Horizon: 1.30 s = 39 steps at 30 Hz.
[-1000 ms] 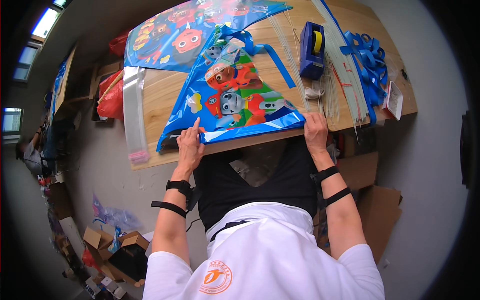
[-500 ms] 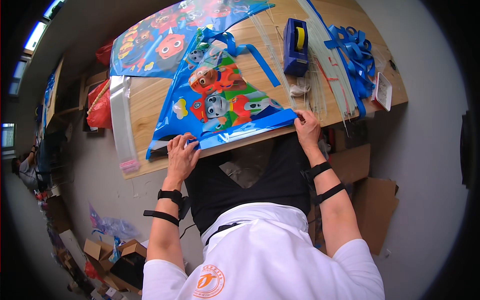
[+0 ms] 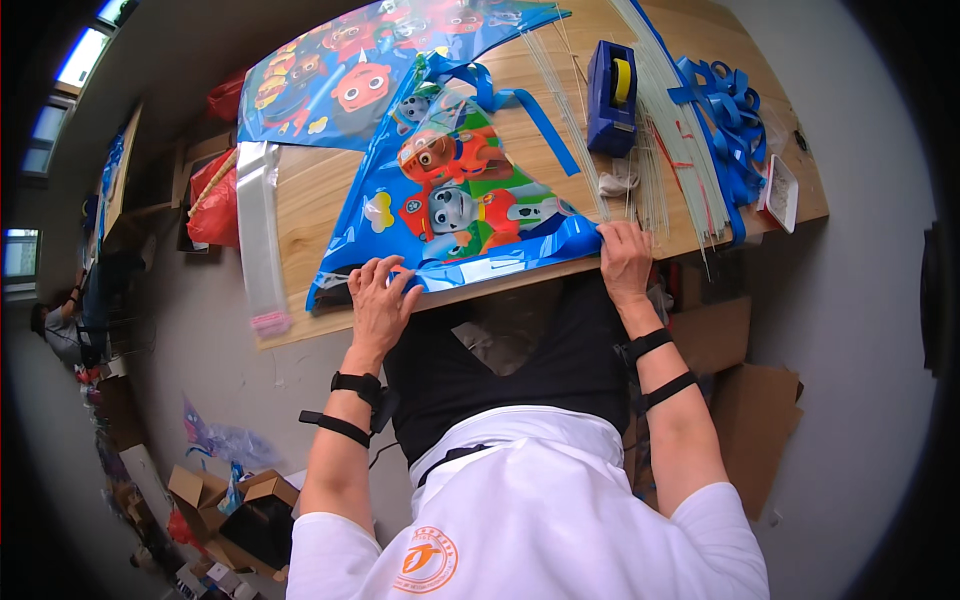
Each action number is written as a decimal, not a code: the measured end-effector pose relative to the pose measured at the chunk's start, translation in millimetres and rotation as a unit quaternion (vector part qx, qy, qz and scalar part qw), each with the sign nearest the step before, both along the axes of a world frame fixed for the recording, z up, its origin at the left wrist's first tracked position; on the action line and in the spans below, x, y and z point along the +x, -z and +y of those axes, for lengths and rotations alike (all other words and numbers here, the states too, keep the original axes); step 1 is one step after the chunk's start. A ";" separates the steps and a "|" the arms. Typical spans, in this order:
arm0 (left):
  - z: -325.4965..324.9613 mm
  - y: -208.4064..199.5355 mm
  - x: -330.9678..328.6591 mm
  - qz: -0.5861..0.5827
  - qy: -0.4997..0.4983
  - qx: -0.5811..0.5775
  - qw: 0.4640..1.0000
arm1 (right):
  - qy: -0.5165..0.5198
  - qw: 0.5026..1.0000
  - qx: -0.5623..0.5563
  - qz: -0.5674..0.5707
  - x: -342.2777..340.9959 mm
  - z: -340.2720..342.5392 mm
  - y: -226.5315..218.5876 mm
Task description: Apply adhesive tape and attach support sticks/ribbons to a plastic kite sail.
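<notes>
A triangular blue plastic kite [image 3: 462, 205] with cartoon dogs printed on it lies at the table's near edge. Along its near side a shiny blue strip [image 3: 500, 262] is folded up and bulges near the right end. My left hand [image 3: 378, 300] has its fingers bent together on the left part of this strip. At the right corner, my right hand [image 3: 626, 258] pinches the strip's end, the fingertips partly hidden. A blue ribbon [image 3: 540, 120] trails from the kite's far tip.
A larger printed sheet [image 3: 350, 75] covers the far left of the wooden table [image 3: 300, 200]. To the right stand a blue tape dispenser [image 3: 612, 100], thin clear rods [image 3: 680, 150], curled blue ribbons [image 3: 735, 110] and a small white tray [image 3: 778, 195]. Cardboard boxes [image 3: 745, 430] sit on the floor.
The strip now bulges upward near my right hand, where it lay flatter. The table and everything on it appear shifted slightly right in the view. Both hands stay at the near edge.
</notes>
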<state>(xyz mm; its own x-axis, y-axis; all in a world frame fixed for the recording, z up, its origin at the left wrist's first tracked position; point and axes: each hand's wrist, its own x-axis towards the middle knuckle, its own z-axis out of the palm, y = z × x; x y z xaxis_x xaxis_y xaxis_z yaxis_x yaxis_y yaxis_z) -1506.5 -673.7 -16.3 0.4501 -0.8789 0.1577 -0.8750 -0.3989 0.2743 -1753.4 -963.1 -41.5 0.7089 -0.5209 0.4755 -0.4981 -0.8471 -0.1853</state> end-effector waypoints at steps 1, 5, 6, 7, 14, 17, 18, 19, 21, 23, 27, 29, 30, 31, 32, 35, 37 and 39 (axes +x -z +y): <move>-7.8 -2.7 -2.4 -0.013 -0.020 -0.017 1.000 | -0.001 1.000 0.002 -0.001 -0.8 -0.3 1.2; -56.9 -5.9 -20.0 0.302 -0.164 -0.072 0.936 | -0.002 1.000 0.008 -0.008 -0.2 0.8 3.5; -68.2 -2.5 -24.5 0.311 -0.168 -0.057 0.934 | -0.004 1.000 0.012 -0.010 1.1 1.6 2.7; -80.0 1.1 -29.4 0.320 -0.169 -0.041 0.931 | -0.005 1.000 0.012 -0.011 2.0 2.1 1.2; -134.4 -11.9 -80.7 0.119 -0.014 -0.037 0.992 | 0.005 1.000 0.007 -0.009 0.0 4.1 2.9; -164.3 -15.3 -103.2 0.090 0.002 -0.023 0.996 | 0.003 1.000 0.009 -0.008 -1.3 3.9 4.1; -173.2 -12.0 -110.7 0.083 -0.001 -0.023 0.996 | 0.007 1.000 0.015 -0.008 -1.5 5.1 2.7; -180.8 -7.2 -115.0 0.081 -0.001 -0.027 0.996 | 0.009 1.000 0.020 -0.009 -1.1 5.2 2.0; -194.1 6.4 -122.1 0.045 0.003 -0.047 0.998 | 0.013 1.000 0.019 -0.006 -0.6 5.3 1.9; -202.2 15.5 -121.7 0.003 -0.003 -0.038 0.999 | 0.011 1.000 0.023 -0.014 -1.4 5.7 1.4; -190.3 18.9 -102.3 -0.055 0.045 -0.051 0.996 | 0.007 0.999 0.033 -0.020 -1.3 4.1 5.7; -182.6 13.4 -92.6 -0.098 0.063 -0.034 0.993 | 0.010 0.999 0.034 -0.016 -2.3 3.6 6.0; -176.7 10.5 -88.4 -0.098 0.064 -0.031 0.993 | 0.011 0.999 0.033 -0.012 -2.8 3.8 6.5; -170.2 6.9 -84.7 -0.116 0.079 -0.027 0.990 | 0.011 0.999 0.035 -0.012 -3.3 3.8 6.8; -163.5 5.2 -81.1 -0.134 0.094 -0.023 0.986 | 0.012 0.999 0.032 -0.010 -3.8 4.0 7.3; -141.9 6.2 -71.9 -0.163 0.114 -0.021 0.980 | 0.003 1.000 0.026 -0.010 -5.0 4.2 11.0; -127.9 10.6 -67.3 -0.160 0.117 -0.015 0.980 | -0.009 1.000 0.022 -0.013 -5.5 5.8 12.6; -116.3 15.5 -63.9 -0.163 0.130 -0.006 0.978 | -0.028 1.000 0.009 -0.002 -5.6 8.2 12.1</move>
<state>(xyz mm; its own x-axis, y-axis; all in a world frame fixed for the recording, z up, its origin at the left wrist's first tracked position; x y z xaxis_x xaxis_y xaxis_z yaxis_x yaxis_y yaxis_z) -1570.3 -790.0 -31.8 0.1362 -0.9540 0.2669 -0.9881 -0.1504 -0.0333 -1759.1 -954.9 -53.7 0.7359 -0.4891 0.4683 -0.4491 -0.8701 -0.2031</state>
